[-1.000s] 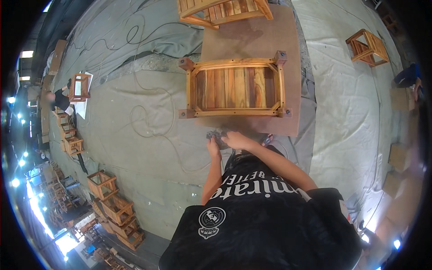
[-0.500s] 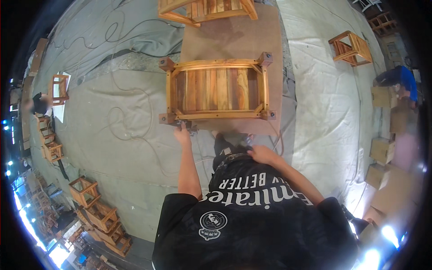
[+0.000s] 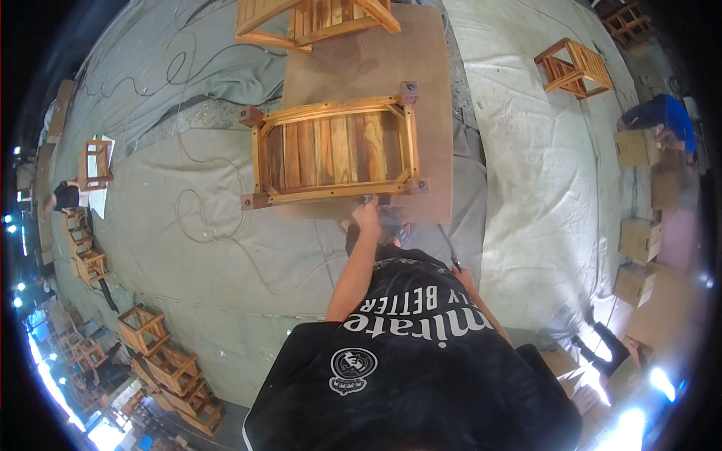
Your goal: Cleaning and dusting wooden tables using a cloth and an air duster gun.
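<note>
An upturned wooden bench (image 3: 335, 150) with a slatted underside lies on a brown board (image 3: 432, 161), its corner legs pointing up. At the middle of its near edge, my left hand (image 3: 366, 214) is closed around a small dark hand tool (image 3: 367, 200), partly hidden by the fingers. My right hand (image 3: 465, 279), low by my right side, is closed on a dark hose (image 3: 451, 249) that runs up toward the board's near right corner. Its fingers are partly out of sight.
Another wooden piece (image 3: 316, 22) stands at the board's far end. Loose hoses (image 3: 180, 207) snake over the grey floor cloth on the left. Stacked wooden stools (image 3: 169, 364) stand at lower left, a lone stool (image 3: 575, 69) at far right. Cardboard boxes (image 3: 639, 239) and a blue-clad person (image 3: 665, 120) are at right.
My left hand has moved right with the tool, from the bench's near left corner to the middle of its near edge. My right hand has shifted right and slightly down. The view has turned somewhat.
</note>
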The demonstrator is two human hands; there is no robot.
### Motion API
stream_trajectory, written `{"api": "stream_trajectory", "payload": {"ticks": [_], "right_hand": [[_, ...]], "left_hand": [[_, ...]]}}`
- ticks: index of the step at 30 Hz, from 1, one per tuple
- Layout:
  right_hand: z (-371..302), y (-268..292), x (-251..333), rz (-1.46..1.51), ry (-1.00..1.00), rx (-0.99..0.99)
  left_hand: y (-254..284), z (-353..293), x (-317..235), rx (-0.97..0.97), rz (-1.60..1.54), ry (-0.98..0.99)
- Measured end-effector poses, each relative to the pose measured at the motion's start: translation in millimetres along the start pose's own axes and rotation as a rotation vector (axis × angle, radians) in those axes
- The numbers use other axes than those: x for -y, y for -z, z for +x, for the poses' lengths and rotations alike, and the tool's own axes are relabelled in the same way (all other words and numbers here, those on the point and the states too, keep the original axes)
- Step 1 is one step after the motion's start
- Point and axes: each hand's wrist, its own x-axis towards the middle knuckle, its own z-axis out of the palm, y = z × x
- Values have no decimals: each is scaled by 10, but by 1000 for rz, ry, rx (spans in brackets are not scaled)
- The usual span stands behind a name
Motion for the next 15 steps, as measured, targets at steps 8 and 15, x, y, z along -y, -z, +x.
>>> {"api": "stream_trajectory", "payload": {"ticks": [8,15], "right_hand": [[-76,-236,-182,214,2,-53],[-57,-386,-377,137,126,132]], "left_hand": [[-341,241,472,181,-136,363],[-1031,-377,558,609,117,337]]}}
